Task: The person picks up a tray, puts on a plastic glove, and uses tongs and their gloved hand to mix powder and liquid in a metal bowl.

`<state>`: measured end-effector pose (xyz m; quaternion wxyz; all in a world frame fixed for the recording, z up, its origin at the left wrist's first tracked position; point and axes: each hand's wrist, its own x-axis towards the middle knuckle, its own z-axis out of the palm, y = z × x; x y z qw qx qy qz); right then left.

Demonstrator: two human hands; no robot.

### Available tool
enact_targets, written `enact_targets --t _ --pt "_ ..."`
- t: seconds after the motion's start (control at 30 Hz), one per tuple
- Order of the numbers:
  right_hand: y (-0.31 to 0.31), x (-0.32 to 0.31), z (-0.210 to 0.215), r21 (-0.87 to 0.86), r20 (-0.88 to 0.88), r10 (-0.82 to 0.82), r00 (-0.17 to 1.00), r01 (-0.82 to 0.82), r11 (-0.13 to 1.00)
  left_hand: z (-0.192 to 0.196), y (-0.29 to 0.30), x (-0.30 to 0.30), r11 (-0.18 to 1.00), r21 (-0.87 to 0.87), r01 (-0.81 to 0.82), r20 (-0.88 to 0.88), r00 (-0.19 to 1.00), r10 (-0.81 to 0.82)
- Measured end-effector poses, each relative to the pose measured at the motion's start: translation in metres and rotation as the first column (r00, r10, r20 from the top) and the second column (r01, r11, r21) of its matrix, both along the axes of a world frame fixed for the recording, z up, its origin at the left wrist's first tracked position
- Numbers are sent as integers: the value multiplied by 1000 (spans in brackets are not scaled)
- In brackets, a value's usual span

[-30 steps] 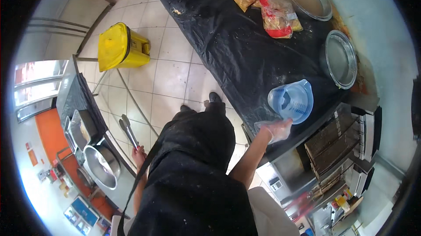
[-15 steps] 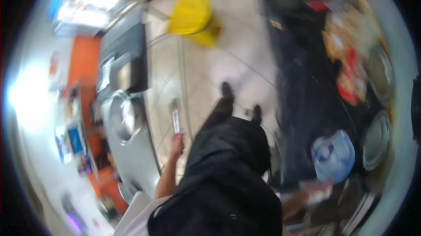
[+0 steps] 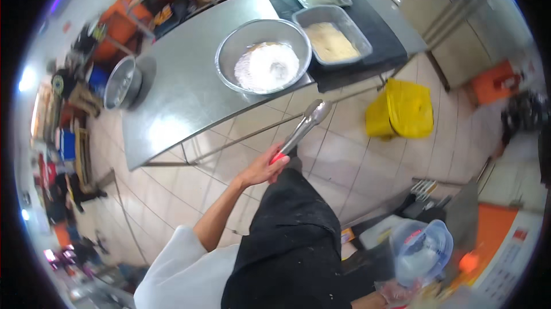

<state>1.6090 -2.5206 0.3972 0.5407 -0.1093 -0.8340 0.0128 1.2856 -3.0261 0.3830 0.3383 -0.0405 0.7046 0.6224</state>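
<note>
I see L hand (image 3: pixel 259 170) clamped on red-handled metal tongs (image 3: pixel 302 129); R hand (image 3: pixel 396 294) w/ clear plastic jug (image 3: pixel 420 250), grip can't tell; yellow bin (image 3: pixel 403 109) by steel surface (image 3: pixel 178 96).

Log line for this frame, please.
left hand: holds tongs, raised toward table | right hand: at plastic jug, grip unclear | bowl: flour

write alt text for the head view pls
A person's left hand holds metal tongs out toward a steel table bearing a bowl of white flour. A clear jug sits low right.
</note>
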Motion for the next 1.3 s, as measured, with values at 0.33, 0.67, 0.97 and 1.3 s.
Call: enact_targets --t 0.33,0.67,0.97,1.3 --pt "-69 -441 57 264 228 436 871 -486 833 22 -112 -50 822 -404 -401 -284 909 304" --pt "-164 -707 50 -719 425 852 306 -457 524 -2 -76 -67 526 -335 -782 -205 606 769" --pt "-236 -809 51 -900 280 958 56 -332 282 -27 38 -100 207 -307 -929 -223 282 933" --pt "-270 -859 53 -869 351 925 -142 -419 265 -63 108 -127 -103 -109 -989 -169 -84 982"
